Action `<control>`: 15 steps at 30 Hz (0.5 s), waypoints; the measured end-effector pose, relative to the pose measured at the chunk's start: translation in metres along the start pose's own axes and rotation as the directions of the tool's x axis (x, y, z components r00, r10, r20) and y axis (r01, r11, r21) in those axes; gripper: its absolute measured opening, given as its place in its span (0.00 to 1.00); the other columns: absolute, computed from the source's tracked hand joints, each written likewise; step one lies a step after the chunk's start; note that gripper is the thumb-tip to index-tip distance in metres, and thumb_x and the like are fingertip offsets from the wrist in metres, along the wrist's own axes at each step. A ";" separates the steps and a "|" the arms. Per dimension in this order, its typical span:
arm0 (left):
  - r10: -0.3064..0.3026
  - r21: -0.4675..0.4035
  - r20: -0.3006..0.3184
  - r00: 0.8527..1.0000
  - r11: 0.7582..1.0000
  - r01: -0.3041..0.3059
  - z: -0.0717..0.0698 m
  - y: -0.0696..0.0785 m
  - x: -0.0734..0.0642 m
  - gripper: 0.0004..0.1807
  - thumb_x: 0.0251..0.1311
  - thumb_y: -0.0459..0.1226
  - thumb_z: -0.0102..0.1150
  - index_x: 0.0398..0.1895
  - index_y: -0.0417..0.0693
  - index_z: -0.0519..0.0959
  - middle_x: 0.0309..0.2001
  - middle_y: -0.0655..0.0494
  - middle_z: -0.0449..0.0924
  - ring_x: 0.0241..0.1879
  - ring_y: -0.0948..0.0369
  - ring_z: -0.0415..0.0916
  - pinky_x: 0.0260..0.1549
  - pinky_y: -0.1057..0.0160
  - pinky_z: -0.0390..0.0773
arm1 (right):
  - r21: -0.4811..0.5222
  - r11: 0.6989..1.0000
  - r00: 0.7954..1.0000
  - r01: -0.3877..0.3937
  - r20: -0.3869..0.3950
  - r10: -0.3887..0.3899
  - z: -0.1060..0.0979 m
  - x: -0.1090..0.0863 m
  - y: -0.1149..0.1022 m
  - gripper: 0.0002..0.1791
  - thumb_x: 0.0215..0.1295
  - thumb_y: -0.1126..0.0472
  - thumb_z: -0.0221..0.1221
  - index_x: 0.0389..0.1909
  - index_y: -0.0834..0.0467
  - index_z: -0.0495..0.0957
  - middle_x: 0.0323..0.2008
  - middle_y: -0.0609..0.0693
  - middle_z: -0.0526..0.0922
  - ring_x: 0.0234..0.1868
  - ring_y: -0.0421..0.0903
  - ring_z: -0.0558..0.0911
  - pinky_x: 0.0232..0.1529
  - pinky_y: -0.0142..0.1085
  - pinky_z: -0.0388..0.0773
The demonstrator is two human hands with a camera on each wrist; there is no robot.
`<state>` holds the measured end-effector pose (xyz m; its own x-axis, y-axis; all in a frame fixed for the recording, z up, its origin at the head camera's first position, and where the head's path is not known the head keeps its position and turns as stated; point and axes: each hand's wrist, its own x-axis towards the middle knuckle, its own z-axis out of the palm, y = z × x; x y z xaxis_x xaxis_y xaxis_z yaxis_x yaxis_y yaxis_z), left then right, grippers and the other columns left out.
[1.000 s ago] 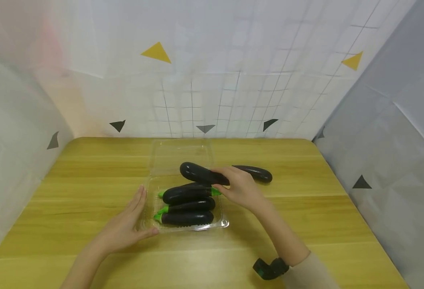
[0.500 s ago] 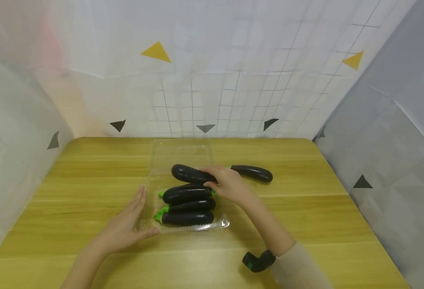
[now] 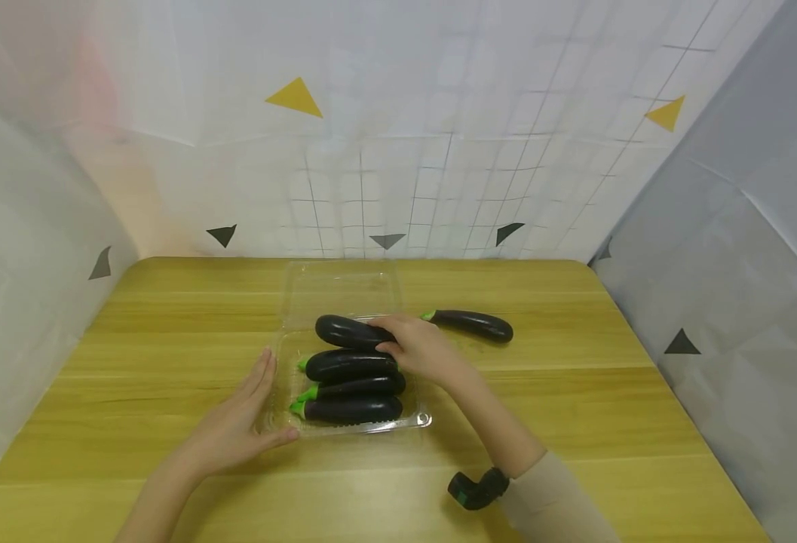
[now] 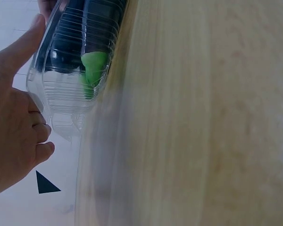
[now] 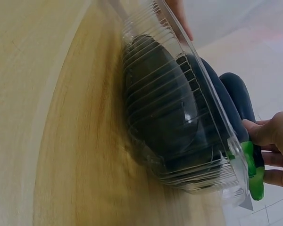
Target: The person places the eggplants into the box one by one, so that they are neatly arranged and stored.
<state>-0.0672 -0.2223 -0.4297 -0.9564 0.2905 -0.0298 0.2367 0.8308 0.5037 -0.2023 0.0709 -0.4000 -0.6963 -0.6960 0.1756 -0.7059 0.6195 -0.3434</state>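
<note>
A clear plastic clamshell container lies on the table with its lid folded back. Several dark purple eggplants with green stems lie side by side in it. My right hand grips another eggplant near its stem end, over the container's back part. In the right wrist view, its green stem shows past the container's rim beside my fingers. My left hand rests against the container's left side, fingers extended along the wall and thumb at the front corner.
One more eggplant lies on the wooden table to the right of the container, behind my right hand. White sheeting with coloured triangles walls the back and sides. A black device sits at my right wrist.
My right hand has carried its eggplant leftward and slightly down over the container's back part. The stem of the eggplant on the right has come into sight. My left hand has stayed put.
</note>
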 end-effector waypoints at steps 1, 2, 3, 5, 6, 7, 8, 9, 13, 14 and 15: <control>0.001 0.000 0.000 1.000 1.000 -0.001 0.000 0.000 0.000 0.63 0.53 0.69 0.54 0.76 0.42 0.35 0.76 0.44 0.30 0.69 0.37 0.49 0.53 0.37 0.70 | -0.003 1.000 1.000 0.001 -0.001 -0.001 0.000 0.000 0.000 0.22 0.67 0.59 0.61 0.61 0.55 0.74 0.57 0.51 0.79 0.56 0.48 0.78 0.54 0.41 0.76; 0.001 0.001 0.000 1.000 1.000 -0.001 0.000 0.000 0.000 0.63 0.53 0.69 0.54 0.76 0.42 0.35 0.76 0.44 0.30 0.69 0.37 0.50 0.53 0.38 0.71 | -0.007 1.000 1.000 0.002 -0.003 -0.002 0.001 0.001 0.000 0.22 0.67 0.59 0.61 0.61 0.55 0.74 0.57 0.51 0.79 0.56 0.48 0.78 0.54 0.41 0.76; 0.001 0.000 -0.001 1.000 1.000 -0.001 0.000 0.000 0.000 0.63 0.53 0.68 0.54 0.76 0.42 0.35 0.76 0.45 0.29 0.69 0.37 0.49 0.53 0.38 0.70 | -0.012 1.000 1.000 0.003 -0.003 -0.003 0.002 0.001 0.000 0.22 0.67 0.58 0.61 0.61 0.55 0.74 0.57 0.51 0.79 0.56 0.48 0.78 0.54 0.41 0.77; 0.003 -0.003 -0.001 1.000 1.000 -0.003 0.000 0.001 0.000 0.63 0.53 0.68 0.54 0.76 0.42 0.35 0.76 0.46 0.28 0.69 0.36 0.49 0.53 0.38 0.70 | -0.024 1.000 1.000 0.006 -0.006 -0.006 0.002 0.002 0.000 0.22 0.66 0.58 0.61 0.61 0.55 0.74 0.57 0.51 0.79 0.56 0.48 0.78 0.53 0.41 0.77; 0.003 -0.003 0.000 1.000 1.000 -0.003 0.000 0.001 0.000 0.63 0.53 0.68 0.54 0.76 0.42 0.35 0.76 0.46 0.28 0.69 0.37 0.49 0.54 0.38 0.70 | -0.029 1.000 1.000 0.009 -0.009 -0.010 0.003 0.002 0.000 0.22 0.66 0.58 0.61 0.61 0.55 0.75 0.57 0.51 0.79 0.56 0.49 0.79 0.52 0.42 0.78; 0.004 0.000 -0.001 1.000 1.000 -0.004 0.000 0.001 0.000 0.63 0.53 0.68 0.54 0.76 0.42 0.35 0.76 0.46 0.28 0.69 0.37 0.49 0.54 0.38 0.70 | -0.037 0.999 1.000 0.013 -0.013 -0.014 0.003 0.002 0.000 0.22 0.66 0.58 0.61 0.60 0.54 0.75 0.56 0.51 0.79 0.55 0.49 0.79 0.51 0.42 0.78; 0.004 0.002 -0.001 1.000 1.000 -0.004 0.000 0.001 0.000 0.63 0.53 0.69 0.54 0.76 0.42 0.35 0.76 0.46 0.28 0.69 0.37 0.49 0.54 0.38 0.69 | -0.043 0.999 1.000 0.017 -0.016 -0.017 0.003 0.002 0.000 0.22 0.66 0.58 0.61 0.60 0.54 0.75 0.56 0.51 0.80 0.54 0.49 0.80 0.50 0.42 0.79; 0.004 0.003 -0.002 1.000 1.000 -0.004 0.000 0.001 0.000 0.63 0.53 0.69 0.54 0.76 0.42 0.35 0.76 0.45 0.28 0.69 0.37 0.48 0.55 0.38 0.69 | -0.048 0.999 1.000 0.021 -0.019 -0.022 0.003 0.002 0.000 0.21 0.66 0.58 0.61 0.60 0.54 0.75 0.55 0.51 0.80 0.53 0.49 0.80 0.49 0.42 0.79; 0.001 0.008 -0.004 1.000 1.000 -0.001 0.000 0.001 0.000 0.63 0.52 0.69 0.53 0.76 0.42 0.35 0.76 0.43 0.31 0.70 0.38 0.47 0.55 0.38 0.68 | -0.049 0.998 0.999 0.028 -0.036 -0.030 0.004 0.001 0.001 0.22 0.66 0.58 0.61 0.60 0.53 0.75 0.55 0.51 0.80 0.53 0.49 0.80 0.46 0.42 0.80; 0.001 0.008 -0.005 1.000 1.000 -0.001 0.000 0.001 0.000 0.63 0.52 0.69 0.53 0.76 0.42 0.35 0.76 0.43 0.31 0.70 0.38 0.47 0.55 0.38 0.68 | -0.050 0.998 0.999 0.025 -0.038 -0.026 0.004 0.001 0.002 0.22 0.66 0.58 0.62 0.61 0.53 0.75 0.56 0.50 0.80 0.53 0.49 0.80 0.45 0.42 0.80; 0.001 0.007 -0.005 1.000 1.000 0.000 0.000 0.001 0.000 0.63 0.52 0.69 0.53 0.76 0.42 0.35 0.76 0.43 0.31 0.70 0.38 0.46 0.55 0.37 0.68 | -0.052 0.998 0.999 0.019 -0.043 -0.021 0.004 0.000 0.002 0.23 0.65 0.59 0.62 0.61 0.52 0.75 0.56 0.50 0.79 0.53 0.48 0.80 0.44 0.41 0.81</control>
<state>-0.0671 -0.2217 -0.4295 -0.9572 0.2885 -0.0251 0.2383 0.8339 0.4978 -0.2035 0.0705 -0.4049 -0.6861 -0.6928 0.2220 -0.7247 0.6242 -0.2919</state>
